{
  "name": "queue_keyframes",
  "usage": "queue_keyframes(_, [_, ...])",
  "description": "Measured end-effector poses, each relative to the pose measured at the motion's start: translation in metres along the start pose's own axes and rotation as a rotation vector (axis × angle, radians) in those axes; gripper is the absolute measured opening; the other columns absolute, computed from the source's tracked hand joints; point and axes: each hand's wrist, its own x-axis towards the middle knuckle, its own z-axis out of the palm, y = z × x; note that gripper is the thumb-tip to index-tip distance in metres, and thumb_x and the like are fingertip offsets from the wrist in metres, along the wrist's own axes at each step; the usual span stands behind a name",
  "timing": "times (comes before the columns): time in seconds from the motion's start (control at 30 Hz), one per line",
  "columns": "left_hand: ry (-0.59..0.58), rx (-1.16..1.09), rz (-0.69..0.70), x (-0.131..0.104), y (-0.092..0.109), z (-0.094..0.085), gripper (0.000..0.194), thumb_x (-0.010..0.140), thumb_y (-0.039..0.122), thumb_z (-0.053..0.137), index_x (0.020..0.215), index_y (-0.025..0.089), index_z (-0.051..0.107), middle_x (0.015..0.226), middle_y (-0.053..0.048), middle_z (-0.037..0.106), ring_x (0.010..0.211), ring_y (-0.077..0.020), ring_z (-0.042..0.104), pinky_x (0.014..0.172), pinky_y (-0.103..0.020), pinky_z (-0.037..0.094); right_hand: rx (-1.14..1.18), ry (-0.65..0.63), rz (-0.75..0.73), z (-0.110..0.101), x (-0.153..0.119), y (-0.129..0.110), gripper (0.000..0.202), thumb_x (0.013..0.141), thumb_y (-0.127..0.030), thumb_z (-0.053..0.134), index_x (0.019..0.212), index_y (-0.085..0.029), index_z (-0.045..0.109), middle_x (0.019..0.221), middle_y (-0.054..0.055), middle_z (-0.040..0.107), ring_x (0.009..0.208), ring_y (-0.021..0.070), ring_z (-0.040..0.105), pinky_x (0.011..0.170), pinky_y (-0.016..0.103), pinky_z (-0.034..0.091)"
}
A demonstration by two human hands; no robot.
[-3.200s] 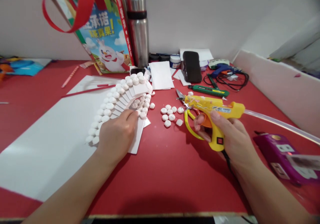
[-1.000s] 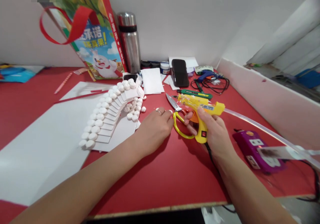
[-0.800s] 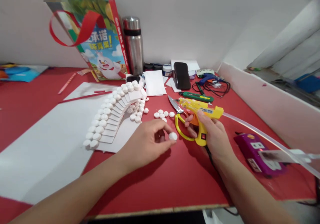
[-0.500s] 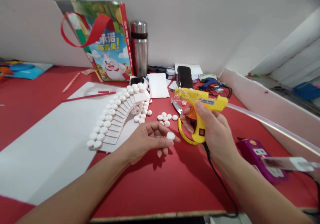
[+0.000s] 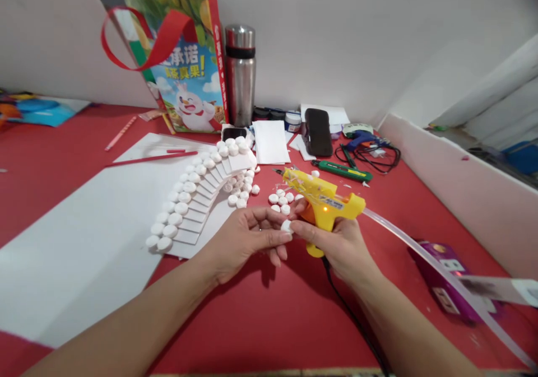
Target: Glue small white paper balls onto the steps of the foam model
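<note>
The left hand (image 5: 247,237) pinches a white disc (image 5: 286,227) lightly by its edges. The right hand (image 5: 348,248) grips the glue gun (image 5: 321,195), whose hot nozzle should stay clear of skin.

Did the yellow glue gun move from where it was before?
Yes. Measured against the black phone, the yellow glue gun has moved left, closer to the left hand.

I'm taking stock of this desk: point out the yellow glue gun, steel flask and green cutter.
Yellow glue gun (image 5: 316,187), head view: upper body.
Steel flask (image 5: 242,88), head view: middle of the metal body.
Green cutter (image 5: 341,170), head view: middle of the handle.
</note>
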Motion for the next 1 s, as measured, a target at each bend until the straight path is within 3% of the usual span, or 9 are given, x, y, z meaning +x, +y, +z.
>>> queue_keyframes(0.2, [0.037,-0.128,-0.012,0.000,-0.004,0.003,0.024,0.079,0.022,0.085,0.098,0.012,0.076,0.065,-0.003,0.073,0.054,-0.0093,0.067,0.057,-0.017,0.055,-0.006,-0.002,-0.030,0.000,-0.001,0.003,0.027,0.073,-0.027,0.089,0.091,-0.022,0.071,0.090,-0.001,0.072,0.084,0.0150,0.067,0.078,0.026,0.055])
queue_keyframes(0.4, [0.097,-0.319,0.081,0.002,0.005,-0.002,0.024,0.076,0.018,0.087,0.097,0.010,0.080,0.082,-0.007,0.077,0.069,-0.0089,0.070,0.070,-0.016,0.058,-0.086,0.047,-0.031,-0.015,-0.002,-0.006,0.023,0.087,-0.041,0.077,0.089,-0.018,0.073,0.075,0.001,0.062,0.061,0.0117,0.053,0.056,0.026,0.042])
queue_keyframes(0.5, [0.138,-0.391,0.144,0.006,0.012,-0.009,0.026,0.072,0.014,0.089,0.097,0.010,0.081,0.082,-0.006,0.076,0.071,-0.0089,0.070,0.068,-0.014,0.057,-0.018,-0.028,-0.036,-0.021,-0.003,-0.011,0.028,0.090,-0.045,0.072,0.086,-0.017,0.072,0.085,0.005,0.066,0.058,0.0106,0.052,0.052,0.027,0.038])
queue_keyframes(0.7, [0.153,-0.429,0.157,0.008,0.016,-0.018,0.029,0.071,0.010,0.088,0.098,0.010,0.080,0.085,-0.006,0.075,0.072,-0.0087,0.070,0.067,-0.013,0.057,-0.065,-0.168,-0.026,-0.024,-0.007,-0.013,0.037,0.094,-0.048,0.067,0.074,-0.017,0.065,0.062,0.001,0.057,0.054,0.0119,0.051,0.051,0.027,0.036])
queue_keyframes(1.0, [0.165,-0.420,0.192,0.009,0.016,-0.018,0.026,0.071,0.011,0.088,0.095,0.013,0.079,0.080,-0.003,0.073,0.069,-0.0076,0.068,0.070,-0.014,0.059,-0.058,-0.196,0.029,-0.021,-0.008,-0.010,0.039,0.090,-0.050,0.071,0.071,-0.017,0.064,0.063,0.001,0.057,0.053,0.0126,0.053,0.049,0.028,0.039])
